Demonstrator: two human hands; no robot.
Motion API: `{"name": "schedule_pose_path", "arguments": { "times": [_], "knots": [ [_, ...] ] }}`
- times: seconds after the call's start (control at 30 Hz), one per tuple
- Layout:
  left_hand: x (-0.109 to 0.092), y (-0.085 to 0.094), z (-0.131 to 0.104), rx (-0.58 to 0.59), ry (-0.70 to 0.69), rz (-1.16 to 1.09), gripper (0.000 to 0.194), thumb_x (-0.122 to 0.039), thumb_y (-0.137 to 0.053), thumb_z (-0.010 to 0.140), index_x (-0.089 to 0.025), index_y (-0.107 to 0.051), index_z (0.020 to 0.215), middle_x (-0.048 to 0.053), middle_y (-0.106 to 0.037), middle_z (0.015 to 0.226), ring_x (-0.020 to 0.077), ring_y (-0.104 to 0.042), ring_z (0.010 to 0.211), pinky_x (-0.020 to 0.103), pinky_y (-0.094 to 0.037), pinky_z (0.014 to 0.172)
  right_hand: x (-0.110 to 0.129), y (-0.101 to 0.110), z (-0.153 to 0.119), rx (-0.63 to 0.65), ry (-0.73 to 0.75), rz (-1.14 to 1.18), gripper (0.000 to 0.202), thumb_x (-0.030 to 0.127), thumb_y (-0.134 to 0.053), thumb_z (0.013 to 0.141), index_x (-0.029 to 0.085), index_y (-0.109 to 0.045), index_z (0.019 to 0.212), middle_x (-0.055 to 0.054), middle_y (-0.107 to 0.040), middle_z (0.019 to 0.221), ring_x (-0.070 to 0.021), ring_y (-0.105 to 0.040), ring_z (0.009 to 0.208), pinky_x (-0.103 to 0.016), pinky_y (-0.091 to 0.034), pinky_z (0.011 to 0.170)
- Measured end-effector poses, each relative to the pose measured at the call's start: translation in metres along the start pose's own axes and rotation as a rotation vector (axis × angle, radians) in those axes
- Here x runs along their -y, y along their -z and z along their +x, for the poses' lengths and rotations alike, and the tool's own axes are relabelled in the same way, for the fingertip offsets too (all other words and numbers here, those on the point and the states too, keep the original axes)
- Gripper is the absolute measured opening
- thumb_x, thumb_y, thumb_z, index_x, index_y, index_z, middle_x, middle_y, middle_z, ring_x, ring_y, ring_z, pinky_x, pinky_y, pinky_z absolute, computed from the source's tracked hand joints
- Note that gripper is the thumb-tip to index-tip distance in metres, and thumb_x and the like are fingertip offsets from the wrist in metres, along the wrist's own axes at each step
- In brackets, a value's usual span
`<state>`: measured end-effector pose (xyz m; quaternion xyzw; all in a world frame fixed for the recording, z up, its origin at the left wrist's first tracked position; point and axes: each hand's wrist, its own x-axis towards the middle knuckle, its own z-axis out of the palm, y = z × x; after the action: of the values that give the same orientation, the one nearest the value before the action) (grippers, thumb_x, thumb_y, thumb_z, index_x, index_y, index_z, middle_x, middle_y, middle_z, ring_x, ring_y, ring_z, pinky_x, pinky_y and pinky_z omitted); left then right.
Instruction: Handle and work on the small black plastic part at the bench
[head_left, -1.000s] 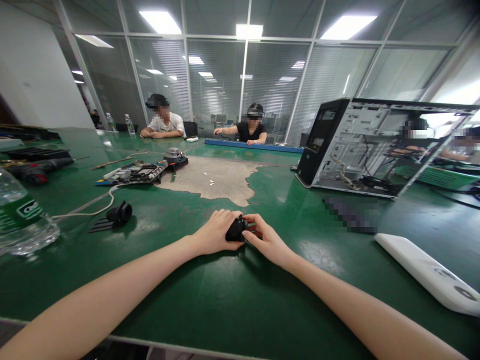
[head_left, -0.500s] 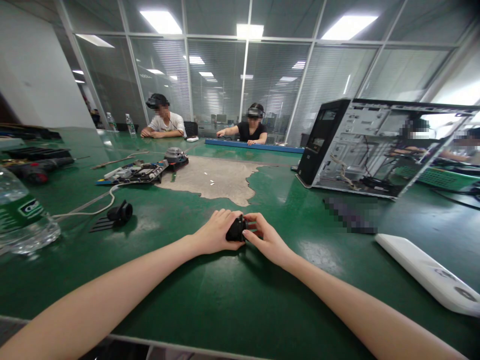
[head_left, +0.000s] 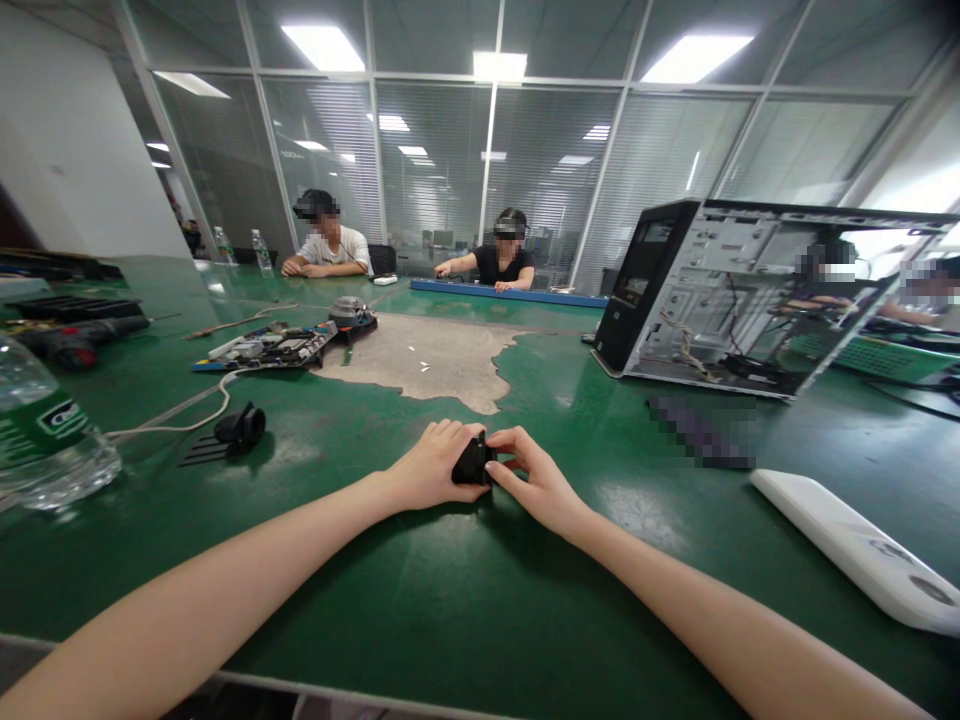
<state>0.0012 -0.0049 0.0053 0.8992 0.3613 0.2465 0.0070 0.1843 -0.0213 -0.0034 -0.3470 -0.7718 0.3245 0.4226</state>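
Above the middle of the green table point(head_left: 360, 590), I hold a small black boxy part point(head_left: 469, 463). My left hand point(head_left: 429, 467) wraps round it from the left, fingers over its top and thumb beneath. From the other side, my right hand point(head_left: 537, 484) pinches the part's right edge between thumb and fingertips. The fingers cover much of the part, so its exact kind does not show. Off to the left lies a black plastic piece point(head_left: 241, 428) with a round opening and several prongs.
An open computer case point(head_left: 626, 300) stands at the right, near a white power bank-like slab point(head_left: 840, 540). Leftward are a circuit board point(head_left: 274, 345), a white cable point(head_left: 187, 425), a water bottle point(head_left: 52, 440) and a power drill point(head_left: 82, 335). Two people sit across the table.
Almost nothing differs. Both hands keep their grip on the black part in the same place, and the fingers of my right hand have shifted very slightly.
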Motion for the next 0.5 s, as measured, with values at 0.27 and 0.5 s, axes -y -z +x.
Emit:
{"name": "schedule_pose_path", "arguments": {
  "times": [0.27,0.5],
  "knots": [
    [0.0006,-0.0006,0.0000,0.012,-0.006,-0.003,0.056,-0.043,-0.061,0.067,-0.018,-0.037,0.112,0.007,-0.052,0.102,0.0246,-0.046,0.090,0.037,-0.036,0.080,0.0005,0.0001,0.0007,0.074,-0.087,0.057,0.029,0.020,-0.049,0.080,0.020,-0.042,0.108,-0.005,-0.052,0.100,-0.0152,-0.056,0.087,-0.031,-0.049,0.075],
    [0.0012,-0.0012,0.0004,0.010,-0.005,0.014,0.055,-0.043,-0.059,0.068,-0.017,-0.038,0.112,0.007,-0.052,0.100,0.0243,-0.046,0.088,0.037,-0.036,0.078,0.0030,-0.0001,-0.0003,0.029,-0.019,0.009,0.025,0.018,-0.052,0.078,0.021,-0.045,0.102,-0.004,-0.051,0.098,-0.0157,-0.055,0.090,-0.029,-0.049,0.073]
  ]
}}
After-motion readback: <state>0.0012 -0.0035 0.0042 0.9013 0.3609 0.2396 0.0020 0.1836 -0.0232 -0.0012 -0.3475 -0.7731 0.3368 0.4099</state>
